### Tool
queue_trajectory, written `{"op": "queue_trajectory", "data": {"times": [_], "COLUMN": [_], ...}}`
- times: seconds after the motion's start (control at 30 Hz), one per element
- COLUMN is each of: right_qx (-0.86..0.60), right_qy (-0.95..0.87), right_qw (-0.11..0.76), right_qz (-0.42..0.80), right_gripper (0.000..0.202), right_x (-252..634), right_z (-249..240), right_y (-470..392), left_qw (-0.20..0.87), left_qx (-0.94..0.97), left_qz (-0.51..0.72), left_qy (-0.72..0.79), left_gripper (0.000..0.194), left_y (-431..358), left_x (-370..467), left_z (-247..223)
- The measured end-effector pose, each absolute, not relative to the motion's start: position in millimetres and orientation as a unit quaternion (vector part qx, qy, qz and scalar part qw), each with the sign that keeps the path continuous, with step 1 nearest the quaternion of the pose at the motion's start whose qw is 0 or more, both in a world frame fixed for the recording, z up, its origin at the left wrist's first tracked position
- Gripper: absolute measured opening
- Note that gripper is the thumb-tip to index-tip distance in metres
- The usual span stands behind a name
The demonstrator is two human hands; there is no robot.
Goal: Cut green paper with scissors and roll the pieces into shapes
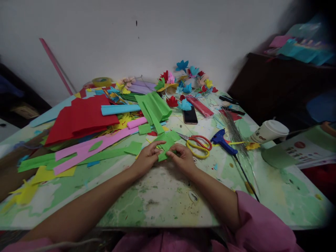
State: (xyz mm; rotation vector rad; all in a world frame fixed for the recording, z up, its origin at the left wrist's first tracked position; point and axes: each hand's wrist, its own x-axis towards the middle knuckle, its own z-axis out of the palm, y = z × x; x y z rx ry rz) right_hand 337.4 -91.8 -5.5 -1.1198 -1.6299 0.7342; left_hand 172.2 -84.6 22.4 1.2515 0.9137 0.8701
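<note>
A small piece of green crepe paper (163,156) is held low over the table between my two hands. My left hand (147,157) pinches its left side, thumb and fingers closed. On the right, my right hand (184,160) grips the other side between thumb and curled fingers. More green paper pieces (168,138) lie just beyond my fingertips. Scissors with one red and one yellow handle (198,146) rest close to my right hand. Past them lies a blue glue gun (225,141), its cord running toward the front edge.
Red crepe paper (84,117), pink strips (105,141) and a large green sheet (154,106) spread across the left and middle. Several paper flowers (187,88) stand at the back near a phone (190,115). A paper cup (270,131) and green container (294,150) are on the right.
</note>
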Motion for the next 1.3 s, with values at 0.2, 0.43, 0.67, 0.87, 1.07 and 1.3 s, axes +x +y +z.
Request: {"op": "queue_trajectory", "data": {"times": [0.2,0.43,0.67,0.87,1.07,1.3], "right_qx": [-0.456,-0.475,-0.482,-0.485,-0.484,-0.490], "right_qy": [-0.682,-0.644,-0.611,-0.605,-0.598,-0.603], "right_qw": [0.492,0.500,0.494,0.501,0.508,0.503], "right_qz": [0.291,0.331,0.388,0.385,0.388,0.380], "right_gripper": [0.015,0.021,0.018,0.022,0.022,0.023], "right_x": [337.0,336.0,337.0,336.9,337.2,336.7], "right_z": [-4.9,-8.2,-12.0,-10.1,-8.4,-6.7], "right_y": [-91.9,-91.9,-89.6,-90.2,-90.5,-91.3], "left_qw": [0.605,0.588,0.606,0.617,0.547,0.540], "left_qx": [0.570,0.618,0.599,0.594,0.656,0.660], "left_qz": [0.392,0.359,0.373,0.376,0.342,0.346], "left_qy": [0.394,0.379,0.367,0.354,0.392,0.392], "left_gripper": [0.050,0.055,0.047,0.044,0.049,0.045], "left_y": [-83.9,-80.8,-81.8,-83.1,-83.4,-82.5], "left_x": [169.4,167.2,168.1,168.7,167.4,166.5], "left_z": [19.5,6.8,4.4,3.4,6.3,6.1]}}
